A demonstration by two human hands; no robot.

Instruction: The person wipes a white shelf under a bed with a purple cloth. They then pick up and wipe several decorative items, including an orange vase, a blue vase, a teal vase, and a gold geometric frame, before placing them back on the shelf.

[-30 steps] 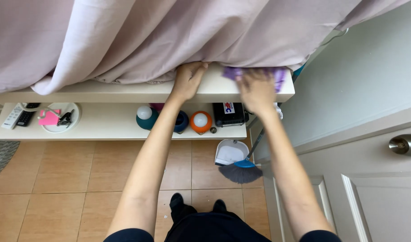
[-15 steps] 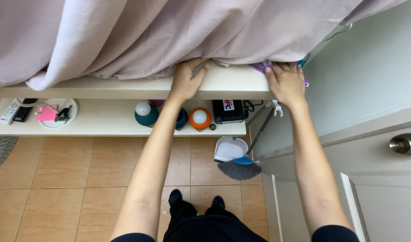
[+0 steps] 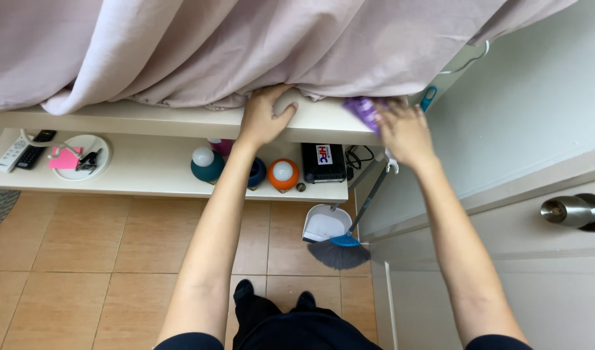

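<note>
View from above. Our left hand (image 3: 263, 116) lies flat, fingers spread, on the front edge of the cream upper shelf (image 3: 148, 120), just below the hem of the pink curtain (image 3: 245, 45). Our right hand (image 3: 406, 129) presses a purple cloth (image 3: 364, 109) onto the shelf's right end, near the wall; the cloth shows beyond the fingertips, which are blurred. Bare shelf separates the hands. Below lean a broom (image 3: 341, 249) and dustpan (image 3: 323, 223).

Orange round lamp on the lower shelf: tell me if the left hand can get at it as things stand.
Probably yes. The left hand rests on the upper shelf edge, directly above the orange round lamp, and the lower shelf's front is open, with nothing in front of the lamp.
</note>
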